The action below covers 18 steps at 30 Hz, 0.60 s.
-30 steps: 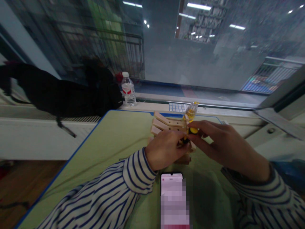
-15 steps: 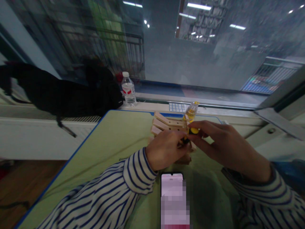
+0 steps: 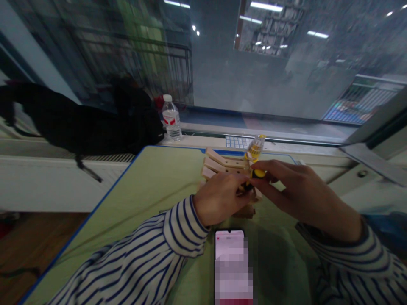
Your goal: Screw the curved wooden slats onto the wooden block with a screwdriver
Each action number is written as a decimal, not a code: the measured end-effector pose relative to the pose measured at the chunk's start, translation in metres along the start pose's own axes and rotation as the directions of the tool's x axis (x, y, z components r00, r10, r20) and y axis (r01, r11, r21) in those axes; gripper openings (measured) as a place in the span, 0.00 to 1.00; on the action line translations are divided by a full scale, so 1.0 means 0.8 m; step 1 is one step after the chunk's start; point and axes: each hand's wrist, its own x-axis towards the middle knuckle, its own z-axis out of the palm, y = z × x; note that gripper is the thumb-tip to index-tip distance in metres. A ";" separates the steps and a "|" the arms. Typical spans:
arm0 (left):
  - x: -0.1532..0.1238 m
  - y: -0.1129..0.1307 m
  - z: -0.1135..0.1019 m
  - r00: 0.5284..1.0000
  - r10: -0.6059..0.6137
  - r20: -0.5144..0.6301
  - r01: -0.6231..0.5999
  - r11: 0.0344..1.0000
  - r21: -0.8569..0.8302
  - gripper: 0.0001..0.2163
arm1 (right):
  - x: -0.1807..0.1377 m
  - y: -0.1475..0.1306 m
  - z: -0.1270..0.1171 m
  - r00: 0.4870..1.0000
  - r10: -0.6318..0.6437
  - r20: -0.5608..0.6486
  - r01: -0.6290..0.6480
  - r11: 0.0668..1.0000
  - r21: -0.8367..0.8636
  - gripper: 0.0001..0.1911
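Slanted light-wood pieces with drilled holes form a wooden assembly (image 3: 219, 163) on the table, partly hidden by my hands. My right hand (image 3: 295, 190) pinches a short yellow-and-black handle (image 3: 258, 173), which looks like a screwdriver's, at the assembly's right side. Closed and bent over the near side of the wood is my left hand (image 3: 221, 197). Under its fingertips shows a dark piece with a little yellow (image 3: 248, 185); I cannot tell whether it belongs to the same tool. The fingertips of both hands almost meet.
A phone (image 3: 229, 245) lies in front of me on the green, blue-edged table (image 3: 136, 186). Behind the wood is a yellow-capped bottle (image 3: 256, 146). A water bottle (image 3: 171, 120) and a black bag (image 3: 95, 127) stand by the window.
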 end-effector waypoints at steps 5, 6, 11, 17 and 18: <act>0.000 0.001 -0.002 0.999 -0.011 0.031 0.012 0.999 -0.040 0.09 | 0.001 0.000 0.000 1.000 -0.010 0.000 0.010 1.000 -0.002 0.12; 0.000 0.001 -0.003 0.999 -0.015 0.035 0.017 0.999 -0.044 0.09 | 0.001 0.001 0.001 1.000 -0.012 0.001 0.012 1.000 -0.001 0.12; 0.000 -0.002 -0.002 0.999 0.005 0.032 -0.003 0.998 -0.066 0.09 | 0.002 0.003 0.002 0.999 -0.030 -0.022 0.031 1.000 0.002 0.12; -0.006 0.000 -0.020 1.000 0.016 -0.009 -0.017 0.999 -0.029 0.09 | 0.001 0.002 0.001 1.000 -0.008 0.006 0.008 1.000 -0.001 0.12; -0.009 0.002 -0.026 1.000 0.015 -0.018 -0.015 1.000 -0.026 0.10 | 0.000 0.000 0.001 1.000 -0.001 0.015 0.001 1.000 -0.001 0.13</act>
